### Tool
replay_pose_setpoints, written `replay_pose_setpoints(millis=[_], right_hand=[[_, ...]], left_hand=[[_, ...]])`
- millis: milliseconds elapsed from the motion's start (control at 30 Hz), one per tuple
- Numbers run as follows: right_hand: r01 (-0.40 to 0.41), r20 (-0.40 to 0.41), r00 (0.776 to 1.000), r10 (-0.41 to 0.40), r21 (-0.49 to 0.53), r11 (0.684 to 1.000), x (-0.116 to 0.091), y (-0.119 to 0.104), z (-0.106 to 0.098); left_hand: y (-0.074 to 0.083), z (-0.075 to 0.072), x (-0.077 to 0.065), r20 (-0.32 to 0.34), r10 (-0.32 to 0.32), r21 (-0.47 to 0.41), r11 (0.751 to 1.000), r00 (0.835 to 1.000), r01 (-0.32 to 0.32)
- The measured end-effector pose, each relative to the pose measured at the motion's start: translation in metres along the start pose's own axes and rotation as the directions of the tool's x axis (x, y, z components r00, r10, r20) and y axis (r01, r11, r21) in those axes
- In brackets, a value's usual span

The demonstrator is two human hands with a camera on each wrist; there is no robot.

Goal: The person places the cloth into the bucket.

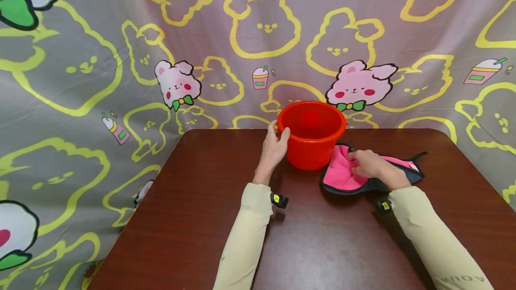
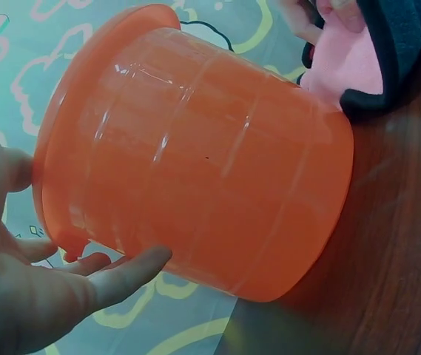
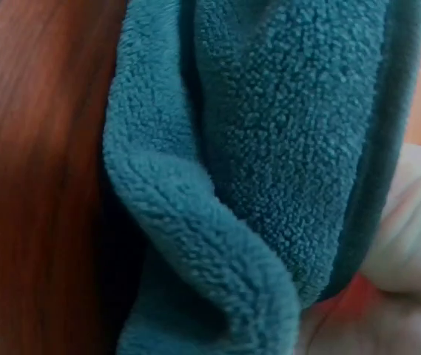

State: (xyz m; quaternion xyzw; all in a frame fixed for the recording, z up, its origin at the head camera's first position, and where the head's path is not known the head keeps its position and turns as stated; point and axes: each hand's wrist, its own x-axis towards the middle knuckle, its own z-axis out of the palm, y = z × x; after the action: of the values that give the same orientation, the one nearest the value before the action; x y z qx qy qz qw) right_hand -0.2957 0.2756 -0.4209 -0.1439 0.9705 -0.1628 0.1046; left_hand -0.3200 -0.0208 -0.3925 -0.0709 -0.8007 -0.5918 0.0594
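The right hand (image 1: 368,164) pinches the pink-lined cloth (image 1: 340,174) beside the red bucket (image 1: 308,153) (left hand (image 1: 273,150) loosely spread at its rim), apparently a gathering step, the next move calling for a secure pinch.

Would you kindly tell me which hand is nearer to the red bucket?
The left hand is nearer, right up at the left side of the red bucket; the right hand is farther off, to the bucket's right, gripping the pink cloth.
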Motion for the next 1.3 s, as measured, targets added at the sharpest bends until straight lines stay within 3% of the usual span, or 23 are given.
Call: replay_pose_setpoints(millis=[167, 833, 933, 1300], right_hand=[[0.024, -0.084, 0.996, -0.024, -0.001, 1.0, -0.007, 0.003, -0.007], [-0.081, -0.253, 0.964, 0.085, 0.026, 0.996, -0.033, 0.003, -0.073], [-0.083, -0.293, 0.951, 0.093, 0.045, 0.996, -0.037, 0.0, -0.078], [-0.098, -0.476, 0.866, 0.153, 0.138, 0.986, -0.054, -0.012, -0.09]], left_hand=[[-0.002, 0.0, -0.001, -0.006, -0.008, -0.02, 1.0, 1.0, 0.007], [-0.006, 0.002, -0.002, -0.012, -0.014, -0.035, 0.999, 1.0, 0.013], [-0.006, 0.002, -0.002, -0.009, -0.014, -0.039, 0.999, 1.0, 0.013], [-0.006, 0.001, -0.001, 0.002, 0.0, -0.045, 0.999, 1.0, 0.0]])
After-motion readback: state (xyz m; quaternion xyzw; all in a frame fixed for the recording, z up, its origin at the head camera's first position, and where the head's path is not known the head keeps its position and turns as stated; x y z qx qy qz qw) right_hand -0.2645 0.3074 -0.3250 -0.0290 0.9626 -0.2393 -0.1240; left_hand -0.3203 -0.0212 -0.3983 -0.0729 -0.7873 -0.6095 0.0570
